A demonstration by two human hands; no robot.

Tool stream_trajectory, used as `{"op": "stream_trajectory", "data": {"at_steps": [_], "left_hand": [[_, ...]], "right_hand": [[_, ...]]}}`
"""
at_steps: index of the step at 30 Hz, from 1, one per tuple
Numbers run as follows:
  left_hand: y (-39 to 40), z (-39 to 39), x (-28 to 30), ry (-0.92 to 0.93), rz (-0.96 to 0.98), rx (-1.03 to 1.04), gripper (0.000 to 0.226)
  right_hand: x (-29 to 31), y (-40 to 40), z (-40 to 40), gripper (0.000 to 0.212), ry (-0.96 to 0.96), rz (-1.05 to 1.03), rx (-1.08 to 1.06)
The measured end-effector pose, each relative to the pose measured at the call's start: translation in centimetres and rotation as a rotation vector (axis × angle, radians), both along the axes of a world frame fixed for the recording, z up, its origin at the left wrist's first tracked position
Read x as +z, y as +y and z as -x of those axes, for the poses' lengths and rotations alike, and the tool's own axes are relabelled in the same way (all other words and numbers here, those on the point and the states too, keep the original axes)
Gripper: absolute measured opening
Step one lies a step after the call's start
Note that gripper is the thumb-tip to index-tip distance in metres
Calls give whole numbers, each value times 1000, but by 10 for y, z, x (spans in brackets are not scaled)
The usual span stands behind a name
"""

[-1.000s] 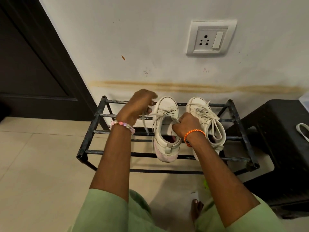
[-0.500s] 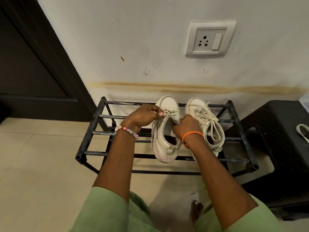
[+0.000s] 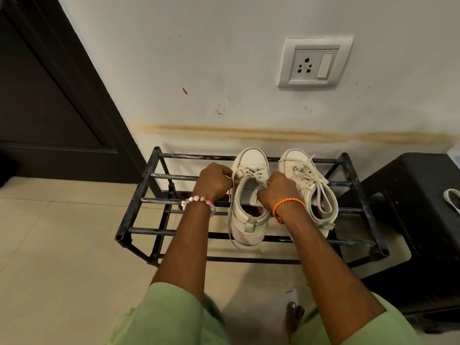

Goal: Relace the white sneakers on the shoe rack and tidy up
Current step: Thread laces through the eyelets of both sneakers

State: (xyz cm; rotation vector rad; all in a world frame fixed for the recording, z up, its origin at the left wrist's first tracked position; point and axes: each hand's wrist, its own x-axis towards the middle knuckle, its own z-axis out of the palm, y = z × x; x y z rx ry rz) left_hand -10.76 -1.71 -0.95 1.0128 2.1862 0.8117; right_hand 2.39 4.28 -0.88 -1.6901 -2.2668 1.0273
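Note:
Two white sneakers stand side by side, toes to the wall, on the top tier of a black metal shoe rack (image 3: pixel 146 176). My left hand (image 3: pixel 213 181) pinches a lace end at the left side of the left sneaker (image 3: pixel 250 195); the lace (image 3: pixel 232 220) trails down along that shoe's left side past its heel. My right hand (image 3: pixel 277 191) grips the tongue and lace at the same shoe's right side. The right sneaker (image 3: pixel 310 188) is laced, with loose loops lying over its opening.
A black plastic stool (image 3: pixel 408 210) stands right of the rack with a white strap (image 3: pixel 451 199) on it. A dark door (image 3: pixel 47 95) is at the left. A wall socket (image 3: pixel 315 63) sits above the shoes. My bare toes (image 3: pixel 293 317) are on the tiled floor.
My left hand came down from above the rack's back bar to the left sneaker's side, drawing the lace in. My right hand stayed on the same shoe.

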Motion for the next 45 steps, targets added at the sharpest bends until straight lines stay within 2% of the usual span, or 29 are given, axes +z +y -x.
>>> {"op": "stream_trajectory", "data": {"at_steps": [3, 7, 9, 12, 14, 17, 21, 23, 25, 28, 30, 33, 35, 37, 39, 41, 42, 45], "left_hand": [[0, -1, 3, 106, 16, -38, 18], [-1, 9, 4, -51, 95, -71, 13], [-2, 15, 8, -184, -8, 8, 12], [-6, 22, 31, -434, -279, 184, 9], [-8, 25, 52, -653, -463, 162, 17], [-11, 16, 77, -824, -597, -36, 22], [-6, 2, 84, -961, -607, -135, 29], [-4, 0, 83, -999, -646, -90, 29], [-1, 2, 82, -1039, -730, 8, 26], [1, 12, 72, -1087, -856, 325, 20], [2, 24, 59, -1096, -855, 557, 20], [-2, 37, 37, -1055, -773, 769, 22], [-3, 38, 28, -1040, -748, 847, 19], [-3, 39, 27, -1037, -771, 890, 16], [-3, 38, 27, -1010, -810, 920, 19], [-3, 35, 25, -902, -789, 955, 27], [-3, 33, 24, -810, -752, 979, 30], [-3, 33, 19, -405, -506, 995, 46]], "right_hand": [[-1, 1, 0, 30, 4, -1, 9], [-2, 2, -1, 29, 20, 0, 20], [-2, 4, -2, 28, 9, 0, 40], [7, 7, -6, 23, -2, -8, 101], [20, 7, -6, 16, 138, -94, 124], [44, 2, 2, 4, 515, -102, 190], [55, -12, 12, 25, 741, 112, 337], [54, -15, 12, 27, 791, 182, 323], [57, -13, 8, 18, 799, 219, 332], [68, 1, -5, 10, 871, 249, 271], [74, 13, -17, 13, 868, 248, 178], [68, 29, -31, 12, 632, 134, 112], [62, 33, -34, 16, 499, 121, 107], [56, 37, -34, 23, 470, 165, 87], [52, 40, -35, 19, 480, 191, 22], [48, 41, -37, 5, 480, 174, -70], [45, 42, -39, 6, 446, 124, -104], [39, 46, -39, 11, 346, 8, -113]]}}
